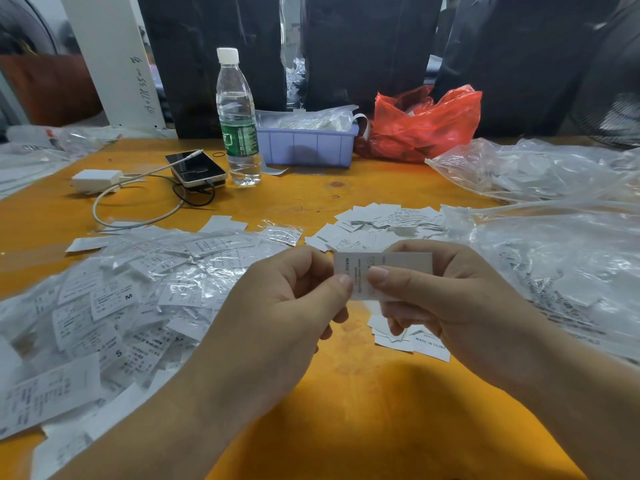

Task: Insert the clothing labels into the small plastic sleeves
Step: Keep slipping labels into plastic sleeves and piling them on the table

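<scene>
Both hands pinched one label [382, 268] between them, the left hand [294, 299] at its near edge and the right hand [446, 296] behind, probably steadying it for sleeving. Filled sleeves [114, 299] lay left of the hands, loose labels [374, 223] just beyond.

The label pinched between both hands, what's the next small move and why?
Probably slide the label further into its sleeve: the left hand and right hand both pinch it above the table, not yet dropped onto the bagged pile.
</scene>
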The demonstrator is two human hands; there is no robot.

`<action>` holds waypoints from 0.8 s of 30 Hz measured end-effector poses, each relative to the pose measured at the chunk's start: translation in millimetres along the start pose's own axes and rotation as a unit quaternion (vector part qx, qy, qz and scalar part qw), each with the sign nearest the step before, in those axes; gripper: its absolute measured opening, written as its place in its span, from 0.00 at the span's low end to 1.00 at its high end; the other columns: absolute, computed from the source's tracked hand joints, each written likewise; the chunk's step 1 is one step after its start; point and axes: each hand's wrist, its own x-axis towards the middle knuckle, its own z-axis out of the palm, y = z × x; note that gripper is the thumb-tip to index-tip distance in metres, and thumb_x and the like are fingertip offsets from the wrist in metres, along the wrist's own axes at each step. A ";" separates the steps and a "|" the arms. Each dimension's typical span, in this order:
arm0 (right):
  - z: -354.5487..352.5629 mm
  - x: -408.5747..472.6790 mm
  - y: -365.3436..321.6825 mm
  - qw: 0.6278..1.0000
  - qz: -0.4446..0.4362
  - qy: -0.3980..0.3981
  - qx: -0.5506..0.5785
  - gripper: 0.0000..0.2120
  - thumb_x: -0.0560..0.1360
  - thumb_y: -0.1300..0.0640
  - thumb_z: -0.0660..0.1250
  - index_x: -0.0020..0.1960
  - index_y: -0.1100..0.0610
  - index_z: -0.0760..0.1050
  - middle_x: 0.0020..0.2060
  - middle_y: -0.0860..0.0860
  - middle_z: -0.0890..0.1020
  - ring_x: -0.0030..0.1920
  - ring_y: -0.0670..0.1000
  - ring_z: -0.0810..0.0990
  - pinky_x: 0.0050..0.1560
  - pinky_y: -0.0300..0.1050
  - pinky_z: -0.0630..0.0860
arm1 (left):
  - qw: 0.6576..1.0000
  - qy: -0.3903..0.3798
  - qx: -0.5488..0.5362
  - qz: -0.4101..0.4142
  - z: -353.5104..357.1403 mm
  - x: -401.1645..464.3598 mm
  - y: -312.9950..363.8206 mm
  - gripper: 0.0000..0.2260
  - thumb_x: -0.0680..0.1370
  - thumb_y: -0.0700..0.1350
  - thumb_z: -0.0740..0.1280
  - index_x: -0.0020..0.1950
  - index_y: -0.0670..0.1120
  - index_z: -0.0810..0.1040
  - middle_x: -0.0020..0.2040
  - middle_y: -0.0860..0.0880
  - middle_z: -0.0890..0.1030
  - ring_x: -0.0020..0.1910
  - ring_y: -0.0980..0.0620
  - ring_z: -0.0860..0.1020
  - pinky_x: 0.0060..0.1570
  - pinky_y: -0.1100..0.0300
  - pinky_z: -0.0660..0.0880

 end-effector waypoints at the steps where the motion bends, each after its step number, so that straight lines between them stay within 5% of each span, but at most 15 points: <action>1: -1.4 0.6 -2.0 1.000 -0.003 0.008 -0.007 0.03 0.67 0.56 0.74 0.38 0.55 0.82 0.32 0.54 0.79 0.30 0.48 0.75 0.32 0.39 0.75 | 1.000 0.004 0.015 -0.006 -4.5 1.8 0.8 0.04 0.74 0.53 0.69 0.41 0.55 0.80 0.30 0.53 0.80 0.28 0.57 0.76 0.29 0.61 0.73; 5: -9.9 1.0 -8.1 0.985 -0.055 0.084 -0.137 0.08 0.67 0.52 0.74 0.43 0.55 0.82 0.34 0.57 0.82 0.33 0.57 0.78 0.33 0.46 0.78 | 0.982 0.042 0.181 -0.043 -31.5 13.0 1.9 0.05 0.74 0.52 0.67 0.40 0.53 0.80 0.29 0.51 0.79 0.24 0.59 0.73 0.26 0.60 0.72; 9: -7.0 -1.6 -4.6 0.965 -0.088 0.091 -0.230 0.02 0.72 0.54 0.72 0.44 0.51 0.80 0.34 0.60 0.80 0.37 0.65 0.77 0.39 0.64 0.76 | 0.913 0.076 0.387 -0.108 -47.5 16.1 -0.3 0.10 0.74 0.51 0.65 0.34 0.51 0.77 0.30 0.52 0.78 0.30 0.55 0.76 0.29 0.62 0.66; 16: -0.2 -5.2 2.5 0.964 -0.071 0.038 -0.254 0.03 0.72 0.51 0.70 0.44 0.49 0.80 0.31 0.53 0.79 0.35 0.59 0.77 0.37 0.60 0.76 | 0.833 0.144 0.518 -0.135 -70.1 25.0 -11.7 0.07 0.71 0.55 0.69 0.39 0.55 0.72 0.37 0.55 0.76 0.34 0.54 0.76 0.31 0.60 0.71; 20: -2.4 -6.1 -1.2 0.956 -0.091 0.058 -0.271 0.01 0.73 0.54 0.70 0.43 0.50 0.80 0.31 0.54 0.79 0.32 0.56 0.77 0.34 0.51 0.75 | 0.861 0.172 0.476 -0.052 -62.9 20.7 -9.7 0.08 0.72 0.54 0.70 0.44 0.57 0.71 0.38 0.55 0.75 0.36 0.55 0.75 0.34 0.59 0.70; 24: -7.6 -7.1 -2.3 0.912 -0.068 0.044 -0.403 0.03 0.75 0.49 0.68 0.46 0.47 0.78 0.31 0.41 0.78 0.30 0.42 0.73 0.32 0.37 0.69 | 0.905 0.087 0.416 0.035 -31.5 8.5 -7.0 0.06 0.73 0.56 0.66 0.40 0.57 0.71 0.28 0.53 0.74 0.31 0.57 0.74 0.31 0.60 0.69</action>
